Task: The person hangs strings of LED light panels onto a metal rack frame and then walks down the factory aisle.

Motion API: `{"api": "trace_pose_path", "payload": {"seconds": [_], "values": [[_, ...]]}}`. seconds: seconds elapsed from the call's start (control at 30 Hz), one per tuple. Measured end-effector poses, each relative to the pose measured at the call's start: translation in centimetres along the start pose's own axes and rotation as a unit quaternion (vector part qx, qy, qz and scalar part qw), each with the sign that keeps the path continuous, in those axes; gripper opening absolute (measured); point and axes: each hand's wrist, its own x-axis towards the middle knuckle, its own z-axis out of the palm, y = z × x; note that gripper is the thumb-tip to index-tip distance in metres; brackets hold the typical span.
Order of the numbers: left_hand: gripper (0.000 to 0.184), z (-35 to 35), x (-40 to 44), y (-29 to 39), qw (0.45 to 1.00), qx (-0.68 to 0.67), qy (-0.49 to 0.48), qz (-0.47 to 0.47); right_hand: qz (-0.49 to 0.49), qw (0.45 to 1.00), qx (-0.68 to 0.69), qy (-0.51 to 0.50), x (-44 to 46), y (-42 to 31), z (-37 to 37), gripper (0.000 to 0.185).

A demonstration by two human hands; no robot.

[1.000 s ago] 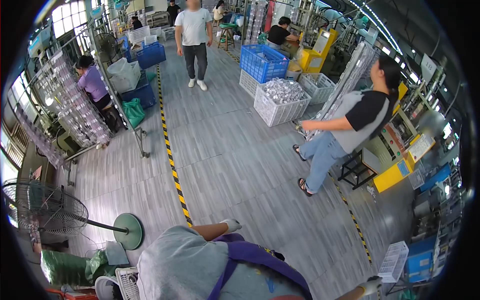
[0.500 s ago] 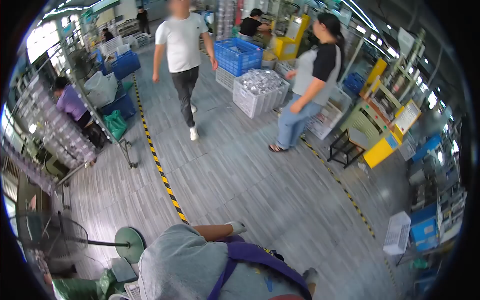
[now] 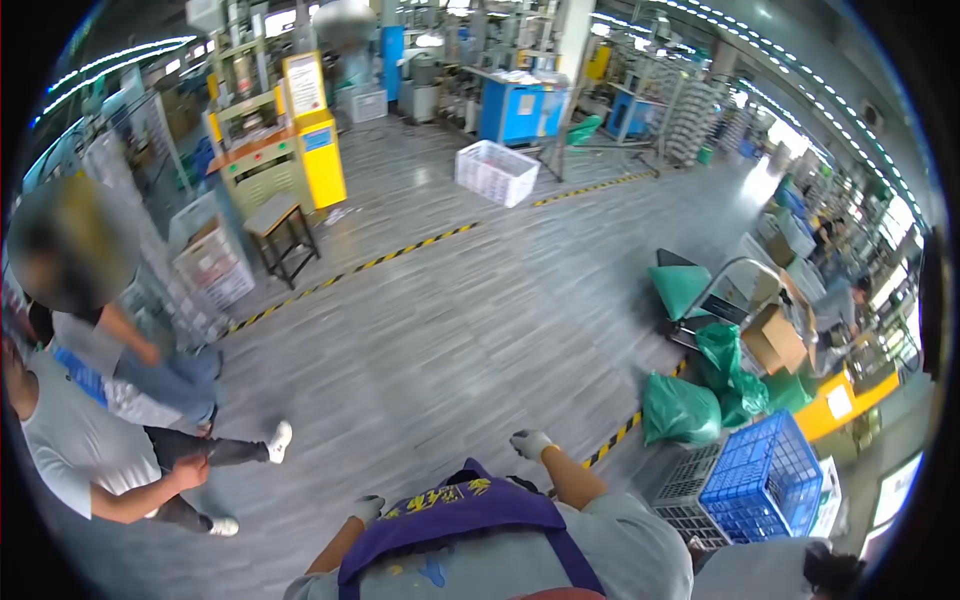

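Observation:
My left hand (image 3: 367, 508), in a light glove with darker fingertips, hangs at the left side of the purple apron (image 3: 455, 515). It looks loosely open, with nothing visible in it, though its fingers are small in view. Out in front of the body on the right, my right hand (image 3: 530, 443) wears the same kind of glove. Its fingers are loosely bent and hold nothing. Grey floor lies beneath both hands, and neither touches an object.
Two people, one in a white shirt (image 3: 80, 430), are close at left. Green bags (image 3: 682, 410), a blue crate (image 3: 765, 480) and a cart with a cardboard box (image 3: 773, 340) stand at right. Ahead are a white crate (image 3: 497, 172), a stool (image 3: 275, 220) and a yellow machine (image 3: 318, 150).
The view has swung right, bringing the green bags and cart into sight. The two people now appear at far left, nearer. Both gloved hands show in front of the body.

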Motion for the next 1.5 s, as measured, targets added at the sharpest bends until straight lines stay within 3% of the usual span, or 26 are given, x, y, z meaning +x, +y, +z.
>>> {"api": "trace_pose_path", "payload": {"seconds": [0.07, 0.17, 0.23, 0.27, 0.33, 0.47, 0.53, 0.57, 0.63, 0.7, 0.8, 0.9, 0.97, 1.0, 1.03, 1.07, 1.1, 1.13, 1.2, 1.23, 1.3, 1.33, 1.37, 1.43, 1.5], "values": [[0.054, 2.3, 1.6, 7.5, 0.988, -0.124, 0.042, -0.086, 0.028, 0.999, 0.044, 0.004, -0.5, 3.9, -2.2, 0.037], [0.051, 6.1, 6.0, 16.7, 0.994, -0.096, 0.018, -0.055, 0.019, 0.988, -0.128, -0.086, 1.5, 13.8, -6.4, 0.041], [0.054, 9.8, 8.3, 21.2, 0.993, -0.111, 0.012, -0.039, -0.007, 0.977, -0.213, -0.018, 3.1, 24.3, -7.3, 0.044], [0.054, 11.7, 9.1, 23.6, 0.994, -0.104, 0.008, -0.037, -0.01, 0.964, -0.257, 0.069, 3.1, 27.4, -7.6, 0.046], [0.053, 15.1, 10.5, 27.7, 0.988, -0.133, -0.068, -0.037, 0.171, 0.975, -0.127, 0.061, -3.6, 24.4, -12.2, 0.046], [0.052, 18.2, 12.4, 33.6, 0.991, -0.036, -0.128, -0.012, 0.237, 0.968, 0.002, 0.083, -5.3, 27.8, -15.6, 0.051], [0.051, 18.6, 15.5, 34.6, 0.992, 0.022, -0.126, 0.021, 0.266, 0.929, 0.239, 0.095, -4.2, 29.4, -15.8, 0.043], [0.051, 18.5, 15.6, 36.3, 0.994, 0.039, -0.097, 0.013, 0.219, 0.943, 0.228, 0.101, -4.3, 28.7, -16.3, 0.037], [0.052, 18.5, 17.9, 37.9, 0.993, 0.059, -0.098, 0.015, 0.226, 0.946, 0.209, 0.106, -5.5, 22.7, -18.2, 0.036], [0.051, 18.3, 20.5, 39.9, 0.992, 0.073, -0.106, 0.002, 0.232, 0.947, 0.191, 0.112, -3.3, 21.3, -19.4, 0.036], [0.048, 18.6, 25.8, 42.8, 0.989, 0.083, -0.122, -0.003, 0.139, 0.967, 0.203, 0.064, 2.7, 21.8, -21.1, 0.033], [0.046, 18.2, 31.9, 45.3, 0.989, 0.079, -0.128, -0.01, 0.126, 0.97, 0.198, 0.068, 10.3, 25.4, -23.3, 0.031], [0.045, 16.9, 36.8, 49.5, 0.989, 0.069, -0.127, -0.009, 0.084, 0.994, 0.06, 0.024, 15.8, 27.7, -26.3, 0.031], [0.043, 16.1, 38.8, 51.3, 0.971, 0.172, -0.16, 0.056, 0.071, 0.997, 0.014, 0.011, 17.6, 27.1, -28.5, 0.031], [0.041, 15.5, 41.0, 53.2, 0.935, 0.275, -0.191, 0.119, 0.102, 0.993, 0.039, 0.041, 17.4, 24.5, -31.4, 0.03], [0.041, 15.5, 43.5, 55.6, 0.931, 0.283, -0.195, 0.124, 0.173, 0.975, 0.126, 0.053, 18.8, 23.1, -34.1, 0.029], [0.044, 16.1, 45.6, 57.6, 0.956, 0.239, -0.157, 0.069, 0.242, 0.944, 0.211, 0.078, 19.6, 20.4, -37.2, 0.028], [0.048, 16.9, 47.4, 58.9, 0.974, 0.193, -0.119, 0.009, 0.25, 0.94, 0.217, 0.077, 20.6, 19.2, -39.7, 0.028], [0.055, 18.3, 52.4, 64.1, 0.881, 0.434, -0.181, 0.045, 0.245, 0.899, 0.329, 0.15, 21.9, 17.9, -42.5, 0.038], [0.057, 19.6, 53.8, 66.4, 0.914, 0.375, -0.145, 0.056, 0.248, 0.897, 0.335, 0.148, 22.2, 17.4, -43.5, 0.038], [0.056, 23.3, 58.1, 70.7, 0.956, 0.23, -0.169, 0.065, 0.242, 0.935, 0.217, 0.14, 22.8, 17.3, -48.0, 0.028], [0.056, 24.9, 58.9, 73.9, 0.956, 0.23, -0.168, 0.069, 0.16, 0.984, -0.013, 0.072, 24.9, 21.0, -49.0, 0.034], [0.055, 26.4, 58.5, 78.7, 0.946, 0.251, -0.191, 0.079, 0.071, 0.967, -0.245, 0.002, 27.6, 26.3, -49.0, 0.041], [0.053, 30.3, 60.5, 85.3, 0.934, 0.268, -0.217, 0.092, 0.259, 0.963, -0.072, -0.018, 30.2, 29.8, -52.0, 0.053], [0.051, 34.3, 63.4, 89.9, 0.95, 0.203, -0.213, 0.101, 0.277, 0.959, -0.067, -0.004, 31.7, 29.2, -58.6, 0.053]]}}
